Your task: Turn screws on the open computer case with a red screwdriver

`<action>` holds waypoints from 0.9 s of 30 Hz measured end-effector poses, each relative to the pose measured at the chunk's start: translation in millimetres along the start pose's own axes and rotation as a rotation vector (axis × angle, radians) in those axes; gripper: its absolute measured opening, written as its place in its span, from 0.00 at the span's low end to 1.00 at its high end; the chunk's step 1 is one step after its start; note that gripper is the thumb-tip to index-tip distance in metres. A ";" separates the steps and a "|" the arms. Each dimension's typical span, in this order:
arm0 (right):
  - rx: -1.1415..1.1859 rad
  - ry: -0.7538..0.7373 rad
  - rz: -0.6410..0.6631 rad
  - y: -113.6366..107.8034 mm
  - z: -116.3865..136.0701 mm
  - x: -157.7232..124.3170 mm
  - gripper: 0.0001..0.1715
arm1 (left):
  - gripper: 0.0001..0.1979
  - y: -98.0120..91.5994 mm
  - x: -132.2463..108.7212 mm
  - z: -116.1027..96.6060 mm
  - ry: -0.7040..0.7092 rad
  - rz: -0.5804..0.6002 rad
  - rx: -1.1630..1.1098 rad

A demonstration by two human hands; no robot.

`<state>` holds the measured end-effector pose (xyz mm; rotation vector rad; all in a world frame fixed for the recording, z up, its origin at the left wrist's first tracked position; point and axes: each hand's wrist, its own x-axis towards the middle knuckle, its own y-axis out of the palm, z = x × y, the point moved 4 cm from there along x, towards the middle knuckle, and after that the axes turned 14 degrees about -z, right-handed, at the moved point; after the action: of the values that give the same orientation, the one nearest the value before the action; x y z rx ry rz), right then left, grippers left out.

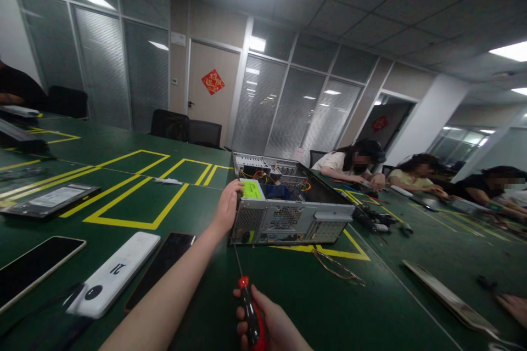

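Note:
An open desktop computer case point(304, 222) lies on its side on the green table, its vented rear panel facing me and wires showing inside. My left hand point(228, 205) grips its left rear corner, with the fingers over the edge beside a power supply with a bright yellow-green label point(251, 189). In my right hand point(267, 315) is a red and black screwdriver point(250, 307). Its shaft points up and away, and the tip is at the lower left corner of the rear panel. Whether the tip sits in a screw is too small to tell.
Left on the table point(132, 211) lie a hard drive point(61, 197), a white device marked 21 point(117, 274) and two phones, one dark point(160, 269). Eyeglasses point(337, 269) lie before the case. Black cables point(376, 218) are to its right, near several seated people.

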<state>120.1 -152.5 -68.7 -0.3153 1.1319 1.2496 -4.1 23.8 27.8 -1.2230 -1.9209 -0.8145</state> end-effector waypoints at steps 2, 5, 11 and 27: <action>0.021 0.017 0.029 -0.6 3.1 -2.0 0.22 | 0.21 0.1 -0.1 0.8 -0.003 -0.001 -0.001; 0.089 0.027 0.055 0.9 6.2 -6.6 0.22 | 0.21 0.2 0.0 0.5 -0.008 0.002 0.003; 0.105 0.101 0.055 7.5 0.1 -13.4 0.24 | 0.21 -0.8 0.9 -3.4 -0.010 0.001 0.005; 0.090 0.145 0.068 6.6 -2.6 -11.4 0.24 | 0.20 -0.2 0.9 -1.8 0.000 0.005 0.008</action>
<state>114.2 -158.7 -58.3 -0.3057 1.3286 1.2471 -4.2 22.7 29.5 -1.2222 -1.9187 -0.8040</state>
